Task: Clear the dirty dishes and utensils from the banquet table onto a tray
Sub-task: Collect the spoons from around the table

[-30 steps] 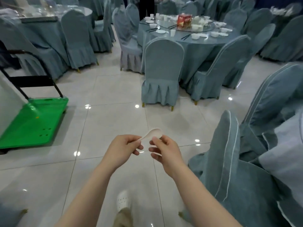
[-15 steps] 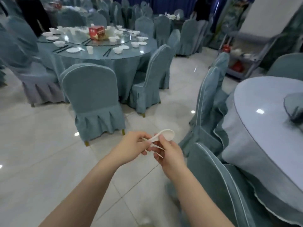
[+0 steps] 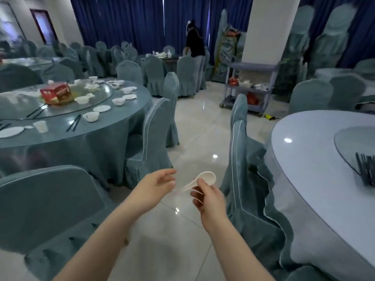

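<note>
Now | right hand pinches spoon | left hand loosely open

A white spoon was held in the air above the floor, bowl up and away, handle slanting down to the left. The left table carried dirty white bowls, plates, a cup, dark chopsticks and a red box on its glass turntable. More chopsticks lay bundled on the right table.
</note>
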